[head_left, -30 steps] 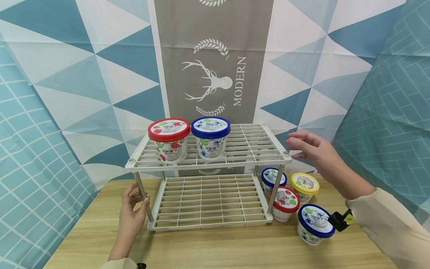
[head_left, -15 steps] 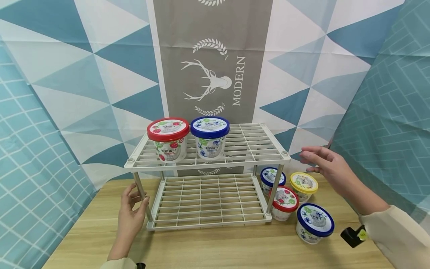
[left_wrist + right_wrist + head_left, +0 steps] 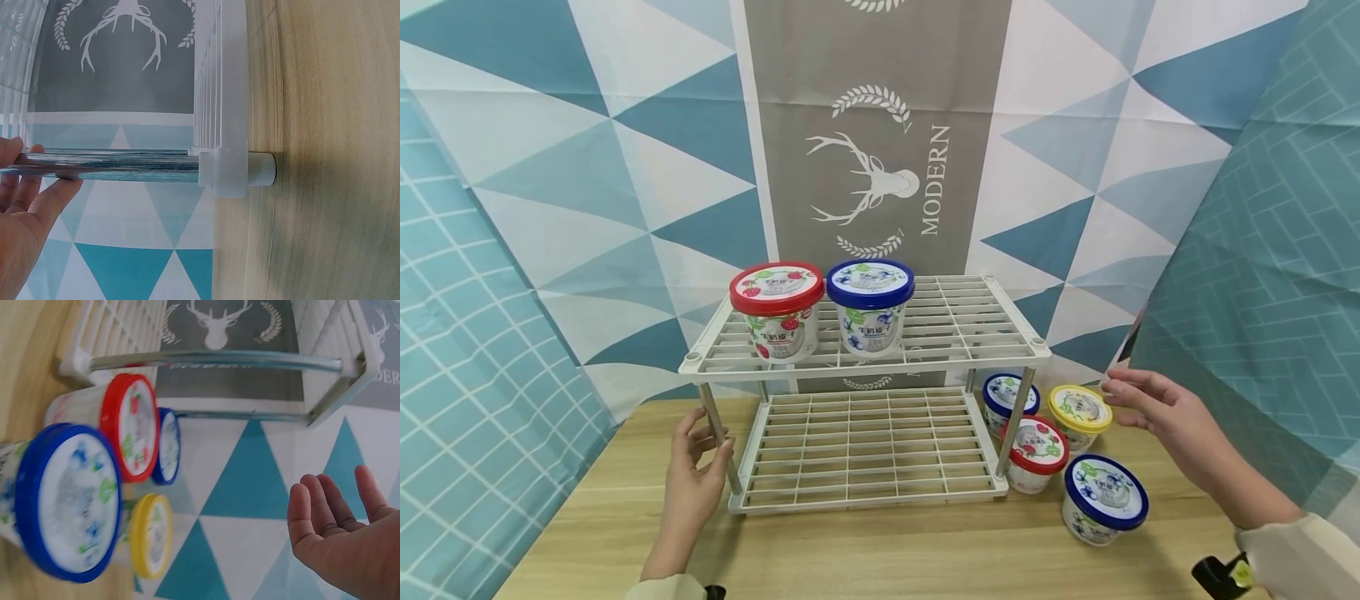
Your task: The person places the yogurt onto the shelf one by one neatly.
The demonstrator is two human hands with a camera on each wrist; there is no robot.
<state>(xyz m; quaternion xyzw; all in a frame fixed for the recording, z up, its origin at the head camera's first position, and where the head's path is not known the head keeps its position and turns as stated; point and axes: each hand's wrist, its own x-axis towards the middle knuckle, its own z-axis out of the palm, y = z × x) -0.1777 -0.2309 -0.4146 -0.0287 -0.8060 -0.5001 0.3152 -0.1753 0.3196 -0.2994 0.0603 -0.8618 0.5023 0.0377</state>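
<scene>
My left hand grips the front left metal post of a white two-tier rack, thumb on one side and fingers on the other. The right hand is in the air with loosely bent fingers and holds nothing. Nearest to it is a yellow-lidded tub on the table. Around that tub stand a red-lidded tub, a blue-lidded tub in front and another blue-lidded tub behind the rack's right post. On the upper shelf, a red-lidded tub and a blue-lidded tub stand side by side.
The rack's lower shelf is a white slatted grid close over the wooden table. Behind it hangs a patterned cloth with a deer head. Blue tiled cloth closes off the left side.
My right hand has moved right and down, away from the upper shelf to beside the yellow-lidded tub. The left hand has stayed on the post, and the tubs have not moved.
</scene>
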